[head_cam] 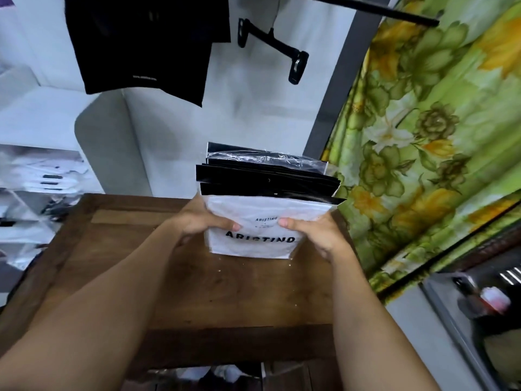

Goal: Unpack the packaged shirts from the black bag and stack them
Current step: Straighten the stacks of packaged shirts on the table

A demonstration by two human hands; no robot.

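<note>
A bundle of packaged shirts in clear plastic stands on edge on the brown wooden table, held between both hands. The nearest pack is white with black "ARISTINO" lettering; the packs behind it look black. My left hand grips the bundle's left side, thumb on the white front. At the right side my right hand grips it the same way. A black bag hangs on the white wall above; whether it is the task's bag I cannot tell.
A black clip hanger hangs on the wall. A green floral curtain fills the right side. White shelves with packaged garments stand at left. A grey box with a small bottle sits lower right.
</note>
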